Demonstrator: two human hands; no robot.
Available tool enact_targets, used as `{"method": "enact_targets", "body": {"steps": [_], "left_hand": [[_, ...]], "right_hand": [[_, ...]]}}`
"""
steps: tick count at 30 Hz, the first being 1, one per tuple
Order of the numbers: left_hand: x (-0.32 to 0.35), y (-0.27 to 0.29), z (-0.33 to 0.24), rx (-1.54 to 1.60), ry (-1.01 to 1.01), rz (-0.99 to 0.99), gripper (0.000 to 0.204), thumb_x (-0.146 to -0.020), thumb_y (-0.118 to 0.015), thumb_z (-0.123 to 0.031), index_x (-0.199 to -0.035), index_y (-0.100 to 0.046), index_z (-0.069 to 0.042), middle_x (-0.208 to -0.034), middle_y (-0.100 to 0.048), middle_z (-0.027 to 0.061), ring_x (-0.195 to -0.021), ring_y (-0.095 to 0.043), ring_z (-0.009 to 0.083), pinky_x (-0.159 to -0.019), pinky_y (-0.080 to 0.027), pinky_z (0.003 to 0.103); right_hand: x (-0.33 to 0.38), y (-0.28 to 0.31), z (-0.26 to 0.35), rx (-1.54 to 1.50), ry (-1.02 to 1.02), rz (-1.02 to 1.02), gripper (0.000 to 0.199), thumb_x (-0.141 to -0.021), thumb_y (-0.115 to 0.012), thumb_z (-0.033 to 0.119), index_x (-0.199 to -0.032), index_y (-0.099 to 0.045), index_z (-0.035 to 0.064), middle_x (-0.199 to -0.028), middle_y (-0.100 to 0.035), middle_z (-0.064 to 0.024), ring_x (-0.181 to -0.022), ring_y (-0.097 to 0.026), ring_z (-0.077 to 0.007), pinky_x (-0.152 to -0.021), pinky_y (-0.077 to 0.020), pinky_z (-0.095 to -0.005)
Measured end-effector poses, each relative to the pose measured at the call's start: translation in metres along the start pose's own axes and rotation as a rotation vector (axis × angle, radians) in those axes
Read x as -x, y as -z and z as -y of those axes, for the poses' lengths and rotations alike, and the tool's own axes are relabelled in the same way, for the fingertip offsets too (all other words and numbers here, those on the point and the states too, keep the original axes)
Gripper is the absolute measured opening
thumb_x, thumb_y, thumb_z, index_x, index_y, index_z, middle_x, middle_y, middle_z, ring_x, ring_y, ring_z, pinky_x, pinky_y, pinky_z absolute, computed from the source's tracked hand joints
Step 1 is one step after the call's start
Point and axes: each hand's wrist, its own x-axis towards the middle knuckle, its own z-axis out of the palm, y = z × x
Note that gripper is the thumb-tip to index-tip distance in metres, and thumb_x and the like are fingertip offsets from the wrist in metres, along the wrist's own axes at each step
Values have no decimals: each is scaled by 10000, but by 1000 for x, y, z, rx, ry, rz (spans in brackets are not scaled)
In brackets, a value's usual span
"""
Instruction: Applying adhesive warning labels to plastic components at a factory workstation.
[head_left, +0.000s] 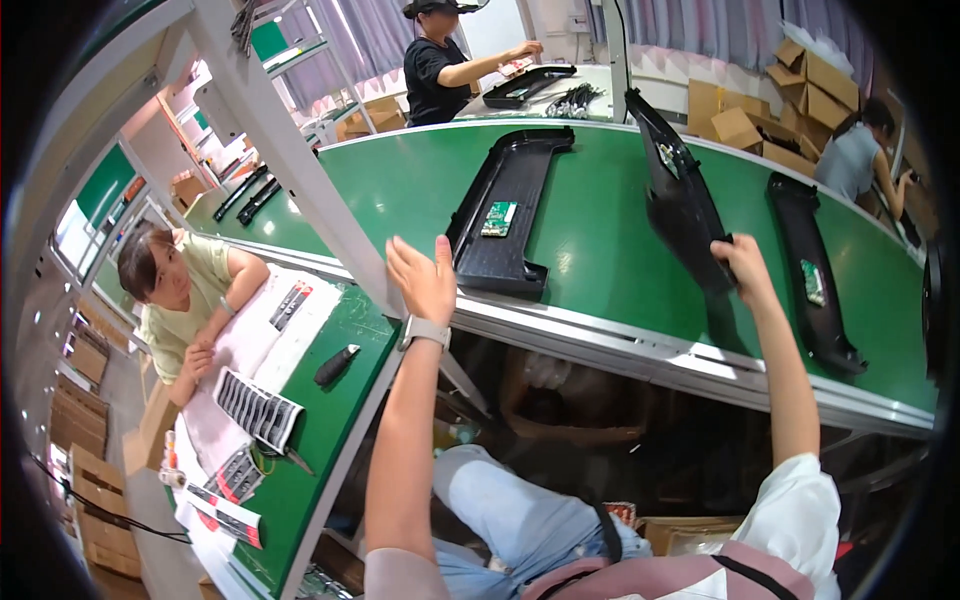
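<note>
My right hand point(742, 268) grips the near end of a long black plastic housing point(685, 205), fingers wrapped round its edge. That housing is tilted up off the green belt, with a small circuit board showing inside its upper part. My left hand point(422, 280) is open, fingers stretched and thumb apart, beside a white metal post point(300, 170). Just right of it lies another black housing point(520, 190) with a green circuit board point(499, 219) inside. Right of my right hand is a third black housing point(800, 240), also holding a small board point(812, 283).
The green conveyor point(600, 250) has a metal rail point(640, 352) along its near side. At left, a person in pale yellow sits at a green side table point(340, 425) with label sheets point(258, 408) and a black-handled tool point(337, 366). Two people and cardboard boxes point(740, 130) are beyond.
</note>
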Motion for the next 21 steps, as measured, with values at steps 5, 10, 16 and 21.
{"method": "enact_targets", "body": {"steps": [5, 10, 16, 21], "left_hand": [[53, 60, -48, 961, 111, 429, 531, -998, -476, -407, -1310, -434, 20, -1315, -509, 165, -1220, -509, 257, -1033, -358, 386], [113, 151, 18, 1555, 654, 755, 691, -971, -314, -599, -1327, -468, -27, -1385, -492, 175, -1296, -462, 325, -1049, -377, 462], [263, 273, 150, 1014, 568, 281, 863, -896, -351, -718, -1361, -439, 4, -1379, -489, 207, -1275, -482, 312, -1048, -403, 450], [322, 359, 127, 1141, 685, 412, 862, -886, -443, -692, -1393, -403, 5, -1347, -496, 113, -1256, -466, 213, -1081, -353, 363]], "right_hand": [[76, 11, 38, 137, 372, 101, 251, -895, -612, 121, -1097, -605, -29, -960, -648, -25, -867, -561, -71, -777, -440, -233], [105, 9, 64, 346, 492, 264, 270, -846, -653, 70, -1095, -618, -30, -957, -653, -31, -869, -574, -121, -794, -448, -257], [147, -91, 108, 470, 757, 958, 288, -703, -728, -34, -984, -681, 7, -817, -634, -130, -711, -620, -276, -607, -474, -355], [159, -213, 50, 372, 846, 1510, 247, -758, -690, 13, -1005, -682, 6, -799, -605, -148, -746, -619, -330, -655, -490, -404]]}}
